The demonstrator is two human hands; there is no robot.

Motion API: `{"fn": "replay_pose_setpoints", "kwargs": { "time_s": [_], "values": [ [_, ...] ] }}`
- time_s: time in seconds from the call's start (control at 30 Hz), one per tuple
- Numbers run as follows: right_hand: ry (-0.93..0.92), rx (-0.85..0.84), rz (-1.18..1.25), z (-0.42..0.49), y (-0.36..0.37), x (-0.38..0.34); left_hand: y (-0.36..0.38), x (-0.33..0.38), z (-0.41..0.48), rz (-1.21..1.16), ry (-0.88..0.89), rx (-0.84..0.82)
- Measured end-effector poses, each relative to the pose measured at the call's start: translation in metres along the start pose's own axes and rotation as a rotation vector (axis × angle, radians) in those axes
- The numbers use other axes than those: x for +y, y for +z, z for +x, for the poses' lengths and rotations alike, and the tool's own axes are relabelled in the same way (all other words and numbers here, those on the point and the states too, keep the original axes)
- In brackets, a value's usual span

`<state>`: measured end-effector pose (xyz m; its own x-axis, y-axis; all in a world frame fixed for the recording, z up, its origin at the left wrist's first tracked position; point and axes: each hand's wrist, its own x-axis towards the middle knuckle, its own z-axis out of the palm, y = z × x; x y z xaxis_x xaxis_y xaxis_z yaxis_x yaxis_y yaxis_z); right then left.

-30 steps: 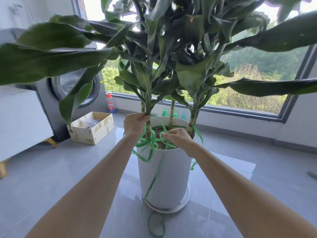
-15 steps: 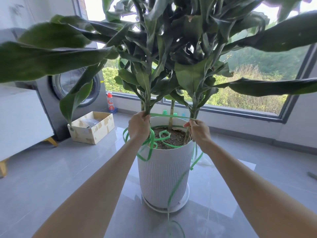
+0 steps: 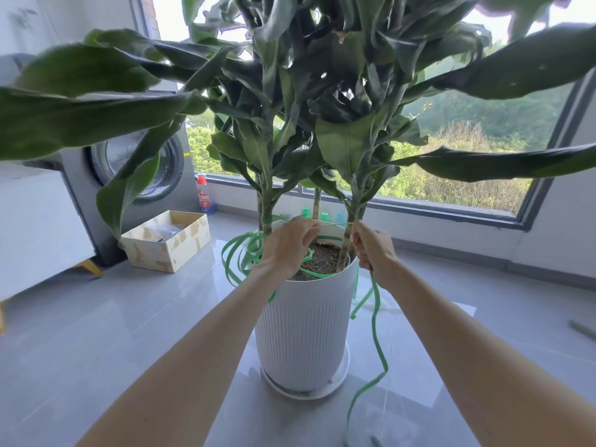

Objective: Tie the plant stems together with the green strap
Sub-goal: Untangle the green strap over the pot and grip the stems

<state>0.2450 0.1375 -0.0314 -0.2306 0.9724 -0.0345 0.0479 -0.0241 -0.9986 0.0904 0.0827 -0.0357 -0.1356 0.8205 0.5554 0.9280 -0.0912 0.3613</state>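
A tall leafy plant grows in a white ribbed pot (image 3: 303, 330) on the floor. Three stems rise from the soil: a left stem (image 3: 266, 201), a thin middle stem (image 3: 317, 206) and a right stem (image 3: 353, 208). A green strap (image 3: 375, 321) wraps the left stem, runs taut across to the right stem, and trails down past the pot to the floor. Loose coils of it hang over the pot's left rim. My left hand (image 3: 287, 245) pinches the taut strap above the soil. My right hand (image 3: 374, 248) grips the strap beside the right stem.
A cardboard box (image 3: 167, 243) sits on the grey tiled floor at left, before a washing machine (image 3: 135, 175). A red-capped bottle (image 3: 203, 195) stands by the window sill. Long leaves spread wide at head height. A white cabinet (image 3: 35, 227) is at far left.
Both hands have risen and drawn closer, my left hand moving right along the strap. The strap now runs taut between the left and right stems, and its tail has swung to the pot's right.
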Motion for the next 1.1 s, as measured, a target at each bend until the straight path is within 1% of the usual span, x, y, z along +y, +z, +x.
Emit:
{"fn": "replay_pose_setpoints", "kwargs": {
  "time_s": [0.07,0.17,0.27,0.33,0.37,0.5,0.6,0.67,0.77,0.93,1.1],
  "values": [
    [0.006,-0.019,0.037,0.000,-0.003,0.003,0.004,0.002,0.003,0.014,-0.037,0.014],
    [-0.028,-0.038,-0.023,0.002,0.000,0.007,0.005,0.010,0.011,-0.044,-0.150,0.071],
    [-0.060,0.058,-0.045,0.009,0.002,0.010,0.007,0.016,0.017,-0.033,-0.204,0.052],
    [-0.088,0.112,-0.025,0.012,0.001,0.008,0.009,0.017,0.017,-0.002,-0.208,0.035],
    [-0.089,0.090,0.010,0.014,0.000,0.006,0.010,0.017,0.017,0.012,-0.207,0.026],
    [-0.041,-0.092,0.218,0.018,-0.004,0.001,0.011,0.016,0.023,0.050,-0.185,-0.024],
    [0.009,-0.110,0.341,0.021,-0.005,0.004,0.011,0.015,0.027,0.032,-0.166,-0.001],
    [0.040,-0.105,0.354,0.024,-0.002,0.007,0.012,0.017,0.029,0.029,-0.150,0.052],
    [0.070,-0.116,0.296,0.024,0.005,0.009,0.014,0.016,0.033,0.037,-0.149,0.095],
    [0.129,-0.150,0.376,0.026,0.014,0.009,0.021,0.010,0.037,0.021,-0.197,0.089],
    [0.182,-0.137,0.465,0.029,0.013,0.009,0.021,0.007,0.038,0.019,-0.171,0.096]
  ]
}}
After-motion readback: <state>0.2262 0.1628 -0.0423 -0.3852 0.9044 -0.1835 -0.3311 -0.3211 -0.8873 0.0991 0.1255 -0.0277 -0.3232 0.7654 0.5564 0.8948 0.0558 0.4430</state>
